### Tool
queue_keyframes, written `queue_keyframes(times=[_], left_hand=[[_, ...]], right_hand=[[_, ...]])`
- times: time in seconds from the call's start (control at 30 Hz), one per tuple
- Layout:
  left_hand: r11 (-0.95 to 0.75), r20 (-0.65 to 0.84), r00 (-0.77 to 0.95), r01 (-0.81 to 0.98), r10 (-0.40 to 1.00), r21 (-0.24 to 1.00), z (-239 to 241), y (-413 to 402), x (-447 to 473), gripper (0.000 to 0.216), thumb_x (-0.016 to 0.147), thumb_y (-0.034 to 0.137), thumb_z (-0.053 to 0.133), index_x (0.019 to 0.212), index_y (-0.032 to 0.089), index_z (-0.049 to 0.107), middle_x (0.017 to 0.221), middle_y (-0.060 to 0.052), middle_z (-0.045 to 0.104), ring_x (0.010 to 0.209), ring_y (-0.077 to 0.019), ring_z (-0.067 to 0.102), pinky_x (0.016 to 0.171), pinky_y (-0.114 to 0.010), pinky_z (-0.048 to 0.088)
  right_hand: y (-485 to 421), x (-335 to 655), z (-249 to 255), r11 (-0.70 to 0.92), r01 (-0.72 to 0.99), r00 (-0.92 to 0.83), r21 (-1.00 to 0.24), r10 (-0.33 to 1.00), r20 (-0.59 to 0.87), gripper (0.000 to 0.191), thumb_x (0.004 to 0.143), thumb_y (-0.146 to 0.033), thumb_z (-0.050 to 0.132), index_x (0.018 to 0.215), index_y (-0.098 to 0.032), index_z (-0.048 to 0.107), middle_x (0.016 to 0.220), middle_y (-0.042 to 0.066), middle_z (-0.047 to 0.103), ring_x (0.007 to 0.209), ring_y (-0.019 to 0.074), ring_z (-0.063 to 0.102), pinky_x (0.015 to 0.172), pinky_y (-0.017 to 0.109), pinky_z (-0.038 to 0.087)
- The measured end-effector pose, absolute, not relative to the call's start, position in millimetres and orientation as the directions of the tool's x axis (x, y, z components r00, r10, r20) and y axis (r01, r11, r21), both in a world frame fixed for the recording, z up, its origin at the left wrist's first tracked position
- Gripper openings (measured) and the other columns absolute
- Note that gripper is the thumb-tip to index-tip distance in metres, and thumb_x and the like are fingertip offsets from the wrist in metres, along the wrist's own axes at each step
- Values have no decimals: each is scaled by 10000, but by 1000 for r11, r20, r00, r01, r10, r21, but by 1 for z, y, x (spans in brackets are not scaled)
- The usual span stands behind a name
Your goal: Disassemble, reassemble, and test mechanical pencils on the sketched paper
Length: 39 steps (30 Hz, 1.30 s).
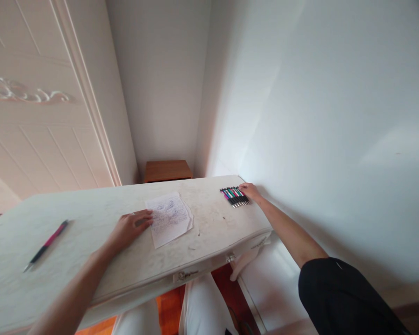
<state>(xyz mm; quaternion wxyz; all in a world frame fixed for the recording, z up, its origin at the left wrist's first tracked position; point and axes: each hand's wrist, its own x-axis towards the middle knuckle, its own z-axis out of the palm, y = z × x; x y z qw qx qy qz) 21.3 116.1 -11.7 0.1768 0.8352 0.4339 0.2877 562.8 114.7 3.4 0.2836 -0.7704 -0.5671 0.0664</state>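
My left hand (pixel 134 225) rests on the white tabletop with its fingers stretched out, their tips at the left edge of a sheet of paper (pixel 169 218). Blue-purple scribbles cover much of that paper, and another sheet's edge shows beneath it. At the table's right end, several pens (pixel 234 197) lie side by side in a row, with coloured barrels, black grips and silver tips pointing toward me. My right hand (pixel 250 191) is at the right end of this row, fingers pinched at the upper end of the last pen, which they partly hide.
A single pink and black pen (pixel 48 245) lies apart on the left of the table (pixel 101 209). A wall (pixel 317 116) borders the table's right side. Behind it stands a low brown wooden cabinet (pixel 168 170). Drawer knobs (pixel 230 257) stick out along the front edge.
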Motion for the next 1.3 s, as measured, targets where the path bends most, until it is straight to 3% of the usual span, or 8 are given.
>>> queue_keyframes(times=[0.27, 0.37, 0.6, 1.3], left_hand=[[-559, 315, 465, 625, 827, 545, -8, 113, 23, 534, 763, 681, 485, 915, 235, 737, 1156, -45, 686, 1101, -267, 620, 1013, -376, 449], [-569, 327, 468, 620, 821, 540, -11, 115, 21, 519, 771, 670, 490, 929, 240, 735, 1157, -38, 686, 1094, -265, 624, 1011, -377, 450], [-578, 322, 482, 626, 815, 524, -15, 119, 20, 510, 786, 658, 485, 946, 241, 730, 1165, -35, 682, 1093, -261, 623, 1010, -370, 447], [-575, 325, 477, 626, 816, 527, -17, 120, 19, 485, 781, 647, 502, 953, 258, 735, 1162, -25, 684, 1097, -265, 622, 1012, -375, 449]], right_hand=[[76, 567, -1, -70, 856, 236, -512, 934, 268, 270, 858, -262, 529, 1052, -199, 706, 1128, 71, 689, 984, 198, 647, 915, 310, 474], [50, 572, -9, 59, 827, 152, -559, 934, 324, 307, 884, -291, 495, 1105, -186, 680, 1176, 93, 661, 1078, 213, 610, 920, 331, 482], [24, 576, -29, 209, 813, 22, -544, 921, 388, 265, 851, -269, 544, 1056, -238, 709, 1200, 73, 654, 1162, 220, 568, 1049, 409, 394], [33, 571, -27, 142, 821, 106, -553, 914, 391, 242, 820, -199, 535, 976, -244, 714, 1141, 64, 677, 1103, 211, 596, 1021, 416, 413]])
